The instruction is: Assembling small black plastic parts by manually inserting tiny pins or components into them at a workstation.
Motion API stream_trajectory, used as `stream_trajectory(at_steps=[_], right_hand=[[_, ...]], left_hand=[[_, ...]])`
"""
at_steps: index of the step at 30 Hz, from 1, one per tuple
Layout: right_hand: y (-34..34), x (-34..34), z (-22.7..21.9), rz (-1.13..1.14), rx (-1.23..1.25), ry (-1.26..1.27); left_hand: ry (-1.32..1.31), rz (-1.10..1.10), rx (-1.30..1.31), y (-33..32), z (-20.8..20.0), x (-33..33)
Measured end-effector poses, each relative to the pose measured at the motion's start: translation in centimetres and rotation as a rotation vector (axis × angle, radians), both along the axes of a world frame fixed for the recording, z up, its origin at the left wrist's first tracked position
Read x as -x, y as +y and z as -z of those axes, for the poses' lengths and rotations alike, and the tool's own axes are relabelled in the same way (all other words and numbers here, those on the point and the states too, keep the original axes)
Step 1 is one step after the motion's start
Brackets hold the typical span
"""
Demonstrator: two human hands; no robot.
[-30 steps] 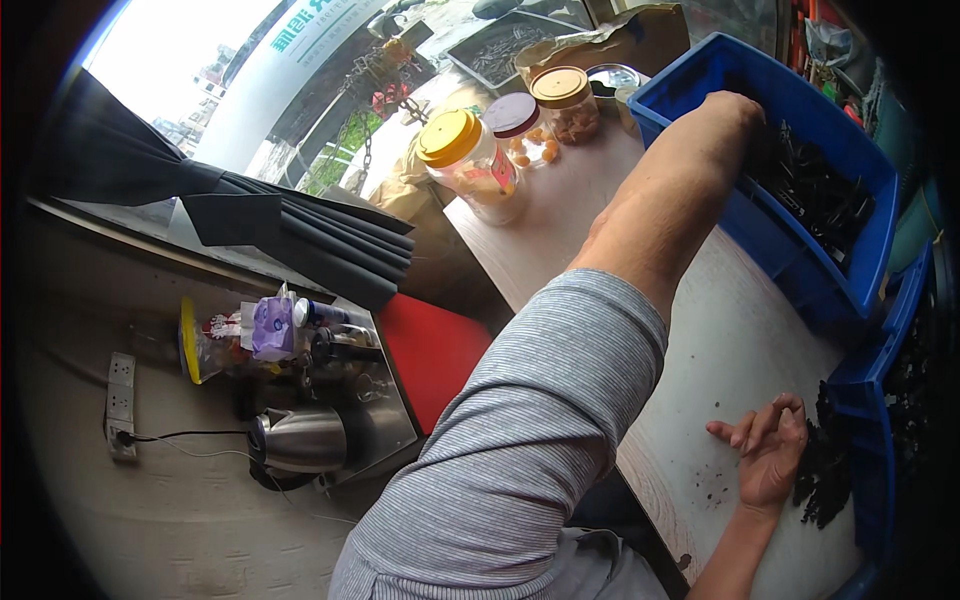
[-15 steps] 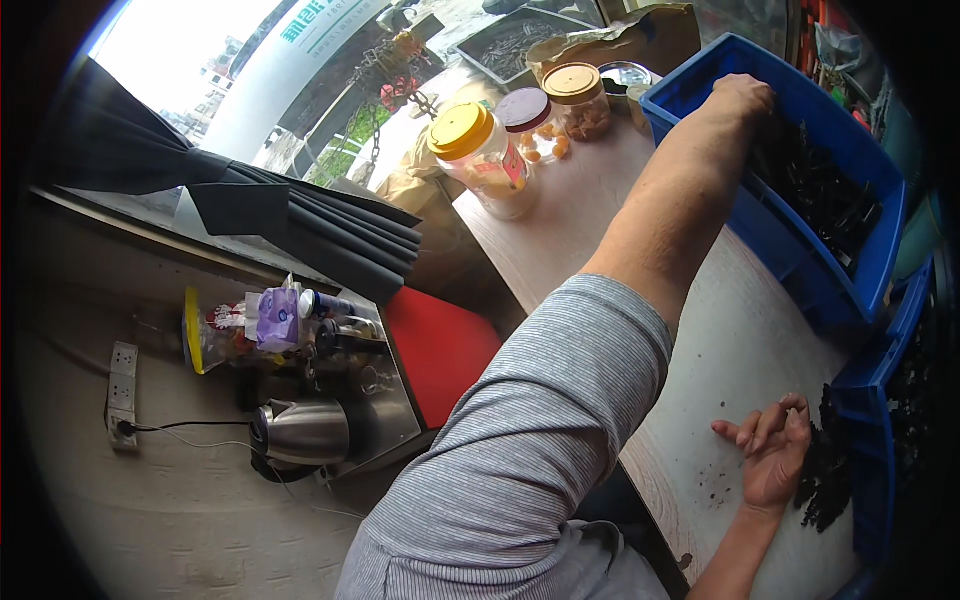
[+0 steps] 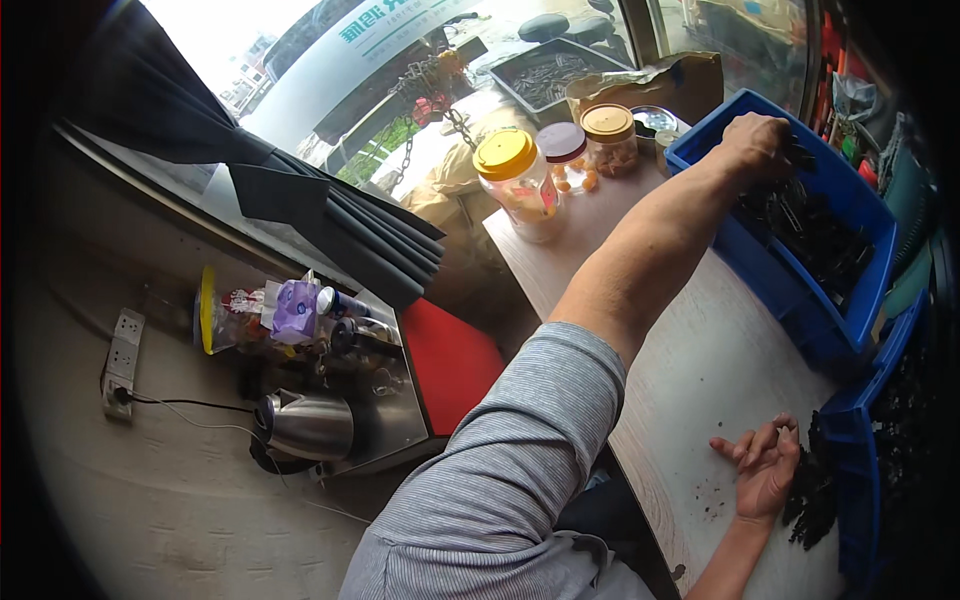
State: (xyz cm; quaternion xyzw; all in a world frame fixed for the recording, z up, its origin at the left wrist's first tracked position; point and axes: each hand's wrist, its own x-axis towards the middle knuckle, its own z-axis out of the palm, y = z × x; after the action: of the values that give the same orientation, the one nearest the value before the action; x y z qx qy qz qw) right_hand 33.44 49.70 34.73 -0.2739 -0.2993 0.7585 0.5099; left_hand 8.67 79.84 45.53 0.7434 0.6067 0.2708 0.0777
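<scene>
My left hand (image 3: 757, 146) reaches far out over a deep blue bin (image 3: 852, 338). Its fingers are closed, and small black parts (image 3: 800, 157) show at the fingertips. More thin black parts (image 3: 808, 236) lie heaped in that bin; they are too small and dark to name. Nearer to me, my right hand (image 3: 765, 473) rests palm up on the pale wood-grain table (image 3: 690, 400). Its fingers are loosely bent and apart, with nothing visible in them. A loose pile of black pieces (image 3: 808, 495) lies right beside it.
A second blue bin (image 3: 852, 425) with black pieces stands at the right edge. Lidded jars, one yellow-topped (image 3: 505, 153), line the table's far end by the window. At left are a red panel (image 3: 447, 360), a steel kettle (image 3: 310, 425) and a power strip (image 3: 124, 362).
My left hand has lifted within the far bin, and black parts now show at its fingers. My right hand has barely moved. The whole view has shifted slightly.
</scene>
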Motion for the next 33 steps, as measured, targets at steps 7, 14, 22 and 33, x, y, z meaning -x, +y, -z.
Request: stream_trajectory(at_steps=[7, 14, 22, 33], right_hand=[[-4.5, 1.6, -1.2, -0.015, 0.000, 0.003], [-8.2, 2.9, -2.6, 0.005, 0.029, -0.042], [-8.3, 2.0, -2.2, 0.047, 0.056, -0.065], [2.3, -1.7, 6.2, -0.023, 0.007, -0.008]], left_hand=[[-0.344, 0.002, -0.273, -9.6, -2.8, 2.5], [-0.527, -0.080, -0.437, -19.5, -3.5, 3.9], [-0.785, -0.116, -0.569, -27.2, 0.8, 3.3], [-0.142, -0.288, -0.316, -21.8, 15.9, -0.5]])
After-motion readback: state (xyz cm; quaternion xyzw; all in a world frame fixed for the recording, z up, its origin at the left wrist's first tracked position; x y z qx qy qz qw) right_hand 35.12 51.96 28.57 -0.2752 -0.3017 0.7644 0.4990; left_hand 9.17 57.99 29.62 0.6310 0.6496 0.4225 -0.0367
